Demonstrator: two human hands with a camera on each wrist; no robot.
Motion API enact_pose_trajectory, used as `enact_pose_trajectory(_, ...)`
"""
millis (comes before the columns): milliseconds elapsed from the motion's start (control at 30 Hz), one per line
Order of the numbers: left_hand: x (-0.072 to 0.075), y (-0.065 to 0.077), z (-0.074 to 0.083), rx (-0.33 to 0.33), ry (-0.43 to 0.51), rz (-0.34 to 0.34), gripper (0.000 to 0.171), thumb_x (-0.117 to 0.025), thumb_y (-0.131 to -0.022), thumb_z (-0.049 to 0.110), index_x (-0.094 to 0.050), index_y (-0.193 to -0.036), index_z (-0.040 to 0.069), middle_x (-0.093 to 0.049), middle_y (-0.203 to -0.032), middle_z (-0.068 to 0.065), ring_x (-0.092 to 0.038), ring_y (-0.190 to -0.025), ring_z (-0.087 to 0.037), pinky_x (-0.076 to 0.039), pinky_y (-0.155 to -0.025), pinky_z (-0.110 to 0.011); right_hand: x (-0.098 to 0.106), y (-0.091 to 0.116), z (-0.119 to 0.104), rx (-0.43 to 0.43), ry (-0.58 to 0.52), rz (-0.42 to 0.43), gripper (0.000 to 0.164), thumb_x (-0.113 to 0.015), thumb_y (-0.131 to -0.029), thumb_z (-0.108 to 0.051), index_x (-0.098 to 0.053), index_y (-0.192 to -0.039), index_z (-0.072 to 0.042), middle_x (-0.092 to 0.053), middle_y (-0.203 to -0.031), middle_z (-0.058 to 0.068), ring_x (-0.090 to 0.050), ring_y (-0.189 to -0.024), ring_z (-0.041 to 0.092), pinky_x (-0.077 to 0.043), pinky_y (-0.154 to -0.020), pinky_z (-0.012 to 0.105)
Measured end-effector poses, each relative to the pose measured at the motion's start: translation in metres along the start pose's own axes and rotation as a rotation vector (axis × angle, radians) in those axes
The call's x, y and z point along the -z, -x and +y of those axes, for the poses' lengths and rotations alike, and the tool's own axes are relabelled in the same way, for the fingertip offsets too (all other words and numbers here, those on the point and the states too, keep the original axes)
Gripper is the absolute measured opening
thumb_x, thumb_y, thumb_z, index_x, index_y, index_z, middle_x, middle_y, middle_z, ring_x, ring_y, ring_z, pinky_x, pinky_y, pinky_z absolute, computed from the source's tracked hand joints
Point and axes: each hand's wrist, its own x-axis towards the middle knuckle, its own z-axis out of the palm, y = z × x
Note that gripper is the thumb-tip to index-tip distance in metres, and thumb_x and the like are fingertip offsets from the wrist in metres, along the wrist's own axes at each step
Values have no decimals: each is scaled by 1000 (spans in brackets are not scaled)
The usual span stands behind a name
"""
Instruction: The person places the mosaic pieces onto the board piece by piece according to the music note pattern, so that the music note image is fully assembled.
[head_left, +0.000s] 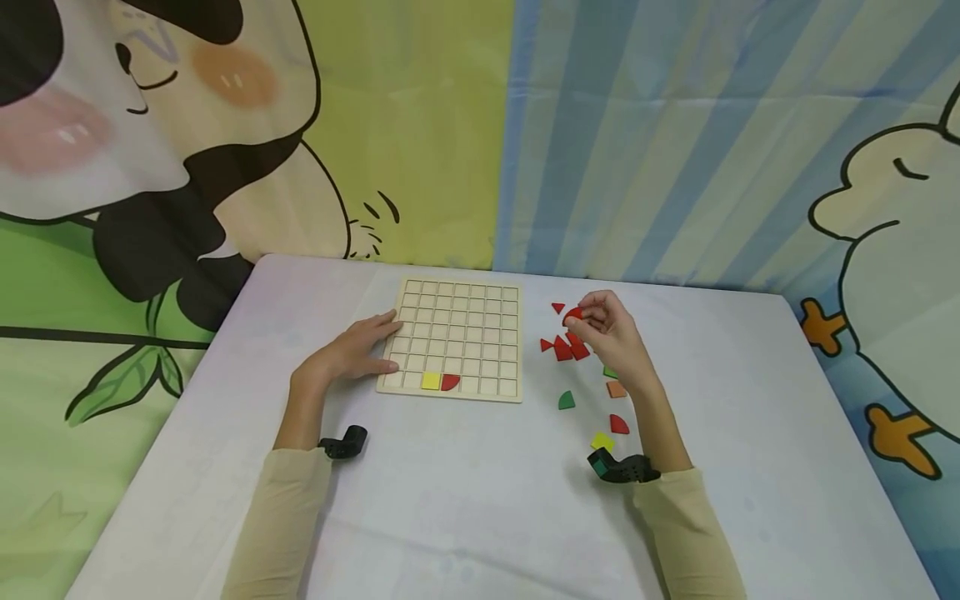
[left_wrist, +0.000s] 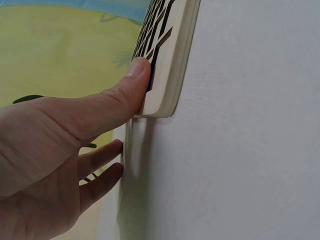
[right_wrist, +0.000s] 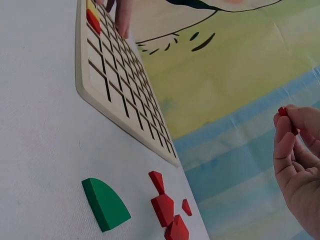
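Observation:
A light wooden grid board (head_left: 465, 333) lies on the table. My left hand (head_left: 352, 348) rests along its left edge, and in the left wrist view the thumb (left_wrist: 135, 80) touches the board's rim. In the grid's bottom row sit a yellow square (head_left: 431, 381) and, beside it, a red quarter-circle piece (head_left: 450, 382). Right of the board, above the table, my right hand (head_left: 611, 333) pinches another red piece (head_left: 573, 315) between thumb and fingers. The fingers hide part of that piece; its curved edge shows in the head view.
Several small red pieces (head_left: 562, 348) lie under and left of the right hand. Nearer me are a green quarter-circle (head_left: 566, 401), an orange square (head_left: 616, 389), a red quarter-circle (head_left: 619, 424) and a yellow piece (head_left: 602, 442). A printed curtain (head_left: 637, 150) hangs behind the table.

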Motion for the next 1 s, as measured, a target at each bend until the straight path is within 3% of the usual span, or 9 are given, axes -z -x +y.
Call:
enact_pose_trajectory(167,0,3,-1,-4,5,12,81,-71,-88,32,-28,-153,11,-14,-164,-12,-11,-150,-39,-18,-119,-60,-10,-3,3,50,-1,-24,34,-62,-95,-17,-58,-125,-1,-62,-99,-2,-64,-84,24,-57,-76,21)
enact_pose_trajectory(300,2,4,-2,-4,6,14,82,-71,-88,31,-28,-154,11,-13,-164,-11,-10,-151,-38,-18,-119,-60,-21,-4,3,28,-20,-75,34,-62,-95,-19,-61,-126,-4,-63,-108,2,-69,-85,19,-58,-75,24)
enact_pose_trajectory(467,4,4,-3,4,-4,8,83,-71,-88,32,-26,-154,11,-12,-165,-10,-9,-151,-37,-17,-120,-59,-38,-4,1,-6,37,-131,37,-65,-94,-20,-61,-130,-11,-64,-114,11,-68,-90,9,-57,-76,25)
enact_pose_trajectory(600,4,3,-4,5,-4,2,83,-71,-88,33,-26,-154,12,-12,-165,-9,-8,-151,-37,-17,-120,-59,-54,-1,0,-24,37,-184,39,-67,-92,-19,-60,-130,-10,-69,-109,16,-72,-94,27,-55,-84,20)
enact_pose_trajectory(733,5,3,-5,9,0,2,83,-72,-87,32,-27,-154,12,-12,-165,-8,-9,-151,-37,-17,-120,-59,-73,1,-4,-21,46,-237,38,-69,-90,-18,-62,-126,-9,-73,-98,19,-70,-92,36,-56,-82,21)
enact_pose_trajectory(867,4,2,-3,-1,-2,-2,83,-72,-87,31,-27,-154,12,-12,-165,-8,-9,-152,-36,-17,-120,-58,-99,0,-8,78,150,-280,36,-72,-88,-17,-65,-121,-5,-72,-89,12,-69,-78,22,-57,-72,23)
enact_pose_trajectory(1000,3,1,-2,0,-9,-5,82,-72,-87,32,-27,-154,12,-13,-165,-8,-10,-152,-35,-17,-120,-58,-134,-2,-17,211,337,-339,33,-75,-84,-18,-69,-113,-3,-71,-84,6,-63,-71,10,-54,-66,18)
